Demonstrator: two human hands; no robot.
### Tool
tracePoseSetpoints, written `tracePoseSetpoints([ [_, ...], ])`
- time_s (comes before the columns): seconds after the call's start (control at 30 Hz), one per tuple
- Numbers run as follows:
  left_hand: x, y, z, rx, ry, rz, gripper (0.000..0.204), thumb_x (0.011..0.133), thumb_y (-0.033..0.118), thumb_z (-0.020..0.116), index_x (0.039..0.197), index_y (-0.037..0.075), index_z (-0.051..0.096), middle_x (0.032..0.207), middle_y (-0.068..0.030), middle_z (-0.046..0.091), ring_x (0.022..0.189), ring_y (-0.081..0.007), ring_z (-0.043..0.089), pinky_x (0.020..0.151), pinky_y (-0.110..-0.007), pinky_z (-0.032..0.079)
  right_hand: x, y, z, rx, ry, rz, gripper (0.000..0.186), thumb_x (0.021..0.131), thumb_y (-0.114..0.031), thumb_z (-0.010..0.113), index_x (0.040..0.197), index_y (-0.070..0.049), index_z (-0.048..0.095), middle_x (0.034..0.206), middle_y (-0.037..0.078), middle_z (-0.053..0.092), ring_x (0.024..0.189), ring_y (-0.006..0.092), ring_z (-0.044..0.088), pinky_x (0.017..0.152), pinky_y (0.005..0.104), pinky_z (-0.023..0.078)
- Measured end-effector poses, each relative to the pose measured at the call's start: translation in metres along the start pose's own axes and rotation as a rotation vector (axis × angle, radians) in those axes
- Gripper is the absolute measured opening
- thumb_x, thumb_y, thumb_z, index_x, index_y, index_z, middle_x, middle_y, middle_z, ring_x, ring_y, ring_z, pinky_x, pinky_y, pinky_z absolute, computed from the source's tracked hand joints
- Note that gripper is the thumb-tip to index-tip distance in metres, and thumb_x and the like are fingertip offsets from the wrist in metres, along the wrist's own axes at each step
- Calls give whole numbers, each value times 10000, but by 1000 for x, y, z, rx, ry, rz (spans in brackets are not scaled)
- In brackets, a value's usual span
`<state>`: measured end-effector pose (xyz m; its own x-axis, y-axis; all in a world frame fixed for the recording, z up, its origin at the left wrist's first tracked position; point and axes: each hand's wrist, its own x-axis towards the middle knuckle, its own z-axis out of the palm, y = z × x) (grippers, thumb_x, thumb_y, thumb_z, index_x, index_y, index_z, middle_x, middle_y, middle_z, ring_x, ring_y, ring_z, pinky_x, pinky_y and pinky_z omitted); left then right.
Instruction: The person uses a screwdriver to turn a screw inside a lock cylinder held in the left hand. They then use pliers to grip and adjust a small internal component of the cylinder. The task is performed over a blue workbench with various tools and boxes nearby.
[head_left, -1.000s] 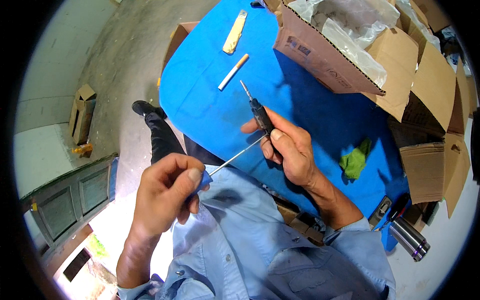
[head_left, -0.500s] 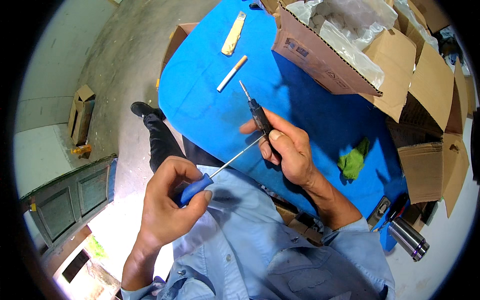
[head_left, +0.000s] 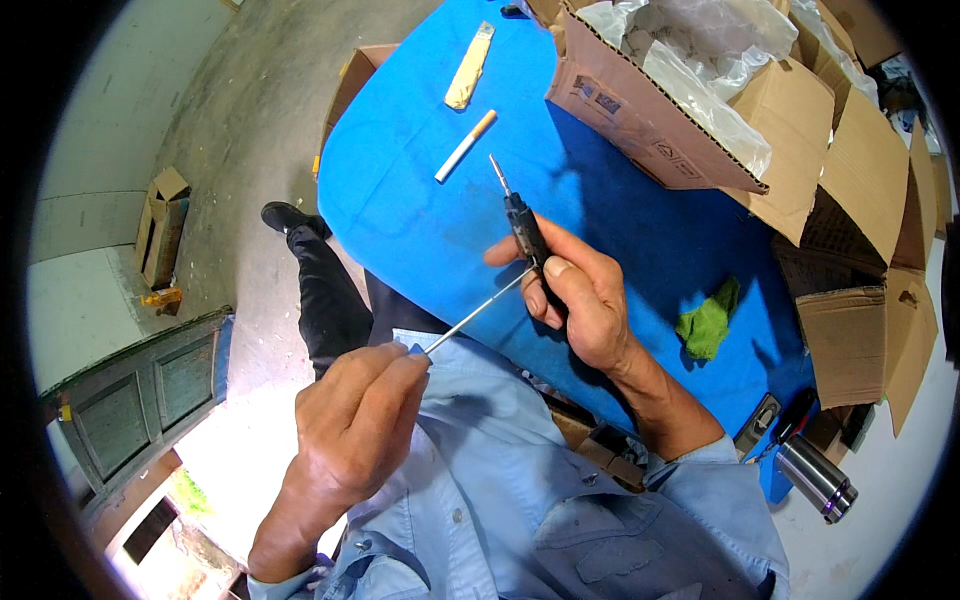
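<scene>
My left hand [head_left: 355,425] is wrapped over the blue handle of a slim screwdriver [head_left: 470,318], which it mostly hides. The shaft runs up to the side of a black cylindrical tool [head_left: 524,228] with a thin metal tip, held in my right hand [head_left: 585,300] between thumb and fingers; the shaft's end is too small to make out. Beyond them on the blue table [head_left: 370,210] lie a cigarette-like white stick with a tan end [head_left: 465,147] and a pale yellow flat strip [head_left: 468,70]. A crumpled green cloth [head_left: 707,320] is right of my right hand.
An open carton [head_left: 640,130] with plastic lining fills the back right, above more cardboard [head_left: 840,340]. A steel cylinder [head_left: 815,475] sits at lower right. My leg [head_left: 325,300] shows left of the table; a narrow box [head_left: 160,230] stands on the floor farther left.
My left hand has turned over the screwdriver handle, knuckles now upward, covering the handle that showed half a second ago. The black tool has shifted very slightly in my right hand.
</scene>
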<state>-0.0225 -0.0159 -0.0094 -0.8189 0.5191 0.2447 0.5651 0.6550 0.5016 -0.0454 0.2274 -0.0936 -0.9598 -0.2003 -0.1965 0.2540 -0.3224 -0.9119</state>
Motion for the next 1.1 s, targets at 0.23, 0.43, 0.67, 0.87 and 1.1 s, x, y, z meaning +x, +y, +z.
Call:
tracePoseSetpoints([
  [0.23, 1, 1, 1, 90, -12, 60, 306, 740, -88, 760, 1027, -17, 682, 924, -171, 698, 793, -302, 726, 659, -352, 596, -1, 0, 1, -22, 29, -6, 432, 1023, -140, 348, 1312, 59, 600, 681, -51, 462, 581, 26, 383, 509, 216, 317],
  [0.43, 1, 1, 1, 6, -36, -19, 276, 785, -85, 753, 1040, -12, 677, 910, -172, 695, 781, -308, 726, 654, -348, 592, -1, 0, 2, -21, 33, -7, 433, 1024, -138, 352, 1321, 63, 595, 697, -49, 464, 597, 28, 395, 527, 217, 332],
  [0.67, 7, 3, -14, -634, -191, -716, 172, 960, 14, 656, 1122, -39, 638, 894, -132, 699, 688, -186, 696, 572, -284, 547, -1, -3, 2, -46, -12, 6, 441, 1015, -117, 365, 1347, 75, 583, 700, -45, 463, 608, 32, 402, 540, 223, 346],
  [0.87, 18, -25, -22, -1195, -361, -1120, 212, 1042, 129, 575, 1154, -50, 588, 824, -95, 676, 631, -121, 674, 474, -231, 522, -2, 0, 2, -77, -12, -20, 445, 1006, -110, 372, 1345, 85, 584, 700, -41, 472, 608, 33, 413, 545, 224, 358],
  [1.1, 17, -17, -14, -895, -303, -1000, 272, 868, 108, 733, 1059, 10, 566, 858, -58, 641, 673, -85, 629, 547, -227, 516, -2, 3, 0, -60, -26, -3, 443, 1005, -103, 373, 1352, 85, 575, 690, -43, 465, 596, 36, 407, 535, 224, 355],
])
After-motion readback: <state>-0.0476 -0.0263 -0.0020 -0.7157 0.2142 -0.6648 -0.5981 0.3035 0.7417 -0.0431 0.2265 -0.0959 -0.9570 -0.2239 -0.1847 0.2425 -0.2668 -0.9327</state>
